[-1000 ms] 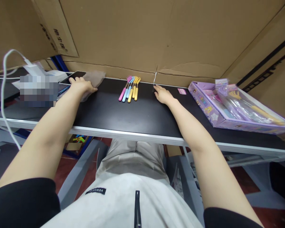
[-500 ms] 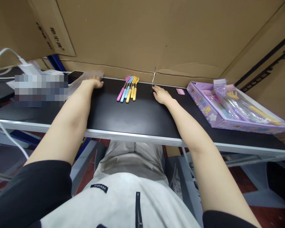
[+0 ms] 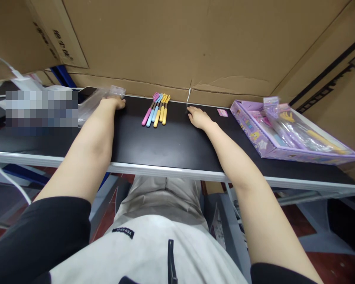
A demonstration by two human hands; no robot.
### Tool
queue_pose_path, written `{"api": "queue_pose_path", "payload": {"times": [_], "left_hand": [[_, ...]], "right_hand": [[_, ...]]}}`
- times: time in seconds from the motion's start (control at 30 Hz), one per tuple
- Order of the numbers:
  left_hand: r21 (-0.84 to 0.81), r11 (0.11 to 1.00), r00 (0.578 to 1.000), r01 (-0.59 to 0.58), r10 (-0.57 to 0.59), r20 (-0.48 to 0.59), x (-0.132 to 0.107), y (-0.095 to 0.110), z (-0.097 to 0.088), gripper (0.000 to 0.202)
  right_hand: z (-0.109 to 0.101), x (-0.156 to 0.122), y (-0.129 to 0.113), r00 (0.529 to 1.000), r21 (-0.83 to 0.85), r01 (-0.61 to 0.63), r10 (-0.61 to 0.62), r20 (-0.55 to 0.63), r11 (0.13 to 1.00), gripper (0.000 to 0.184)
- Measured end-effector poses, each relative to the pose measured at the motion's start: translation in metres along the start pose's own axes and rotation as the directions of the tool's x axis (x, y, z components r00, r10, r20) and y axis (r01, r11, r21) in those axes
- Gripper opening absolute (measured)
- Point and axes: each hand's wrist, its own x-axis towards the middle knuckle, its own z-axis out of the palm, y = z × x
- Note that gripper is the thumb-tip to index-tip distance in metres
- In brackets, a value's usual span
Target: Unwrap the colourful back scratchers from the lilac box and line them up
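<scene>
The left hand (image 3: 116,103) grips a clear bag (image 3: 91,104); the right hand (image 3: 197,117) lies flat, toy forks (image 3: 155,110) between them.

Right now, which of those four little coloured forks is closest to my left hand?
The pink fork: the only pink one, at the row's left end beside the blue fork, so nearest your left hand.
</scene>
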Motion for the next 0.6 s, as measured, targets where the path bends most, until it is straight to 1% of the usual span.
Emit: {"api": "queue_pose_path", "payload": {"times": [0.03,0.07,0.17,0.23,0.3,0.33,0.37,0.4,0.43,0.47,0.5,0.53,0.57,0.6], "left_hand": [[0.042,0.998,0.999,0.043,-0.044,0.001,-0.006,0.006,-0.003,0.080],[0.070,0.996,0.998,0.058,-0.059,0.007,-0.012,0.011,-0.005,0.073],[0.095,0.995,1.000,0.007,-0.007,0.001,-0.023,0.022,-0.013,0.065],[0.078,0.996,0.997,-0.051,0.055,-0.052,-0.026,0.027,-0.019,0.062],[0.027,0.994,0.982,-0.110,0.113,-0.153,-0.029,0.034,-0.024,0.058],[-0.020,0.990,0.967,-0.137,0.130,-0.217,-0.031,0.039,-0.027,0.055],[-0.084,0.982,0.949,-0.167,0.137,-0.283,-0.035,0.046,-0.030,0.053],[-0.172,0.966,0.932,-0.192,0.125,-0.341,-0.039,0.053,-0.033,0.049],[-0.288,0.934,0.918,-0.211,0.088,-0.386,-0.045,0.062,-0.036,0.046],[-0.423,0.878,0.914,-0.223,0.038,-0.404,-0.052,0.071,-0.039,0.044],[-0.579,0.786,0.919,-0.218,-0.035,-0.393,-0.060,0.079,-0.043,0.043],[-0.727,0.658,0.934,-0.195,-0.101,-0.342,-0.068,0.087,-0.047,0.041],[-0.843,0.515,0.957,-0.158,-0.129,-0.258,-0.077,0.094,-0.050,0.039],[-0.919,0.377,0.973,-0.115,-0.143,-0.181,-0.085,0.099,-0.052,0.031]], "right_hand": [[0.001,0.000,0.000,1.000,0.002,0.001,-0.001,0.000,1.000,0.062],[0.002,0.000,0.000,1.000,0.005,0.003,-0.003,-0.001,1.000,0.062],[0.003,0.002,0.001,1.000,-0.016,0.009,-0.009,-0.012,1.000,0.063],[-0.006,0.003,0.004,0.998,-0.055,0.008,-0.011,-0.063,0.998,0.063],[-0.025,0.003,0.011,0.984,-0.062,-0.033,0.022,-0.178,0.998,0.062],[-0.038,0.002,0.017,0.964,-0.031,-0.075,0.064,-0.257,0.997,0.060],[-0.052,0.000,0.024,0.933,0.023,-0.128,0.128,-0.337,0.991,0.059],[-0.066,-0.003,0.032,0.886,0.103,-0.187,0.213,-0.413,0.977,0.057],[-0.078,-0.006,0.042,0.824,0.200,-0.240,0.308,-0.476,0.950,0.055],[-0.090,-0.011,0.053,0.773,0.267,-0.284,0.384,-0.504,0.921,0.053],[-0.098,-0.016,0.066,0.742,0.304,-0.333,0.447,-0.500,0.893,0.051],[-0.104,-0.022,0.080,0.715,0.316,-0.401,0.509,-0.479,0.860,0.049],[-0.106,-0.028,0.095,0.710,0.294,-0.463,0.548,-0.443,0.836,0.047],[-0.106,-0.033,0.112,0.696,0.255,-0.547,0.602,-0.391,0.798,0.045]]}}
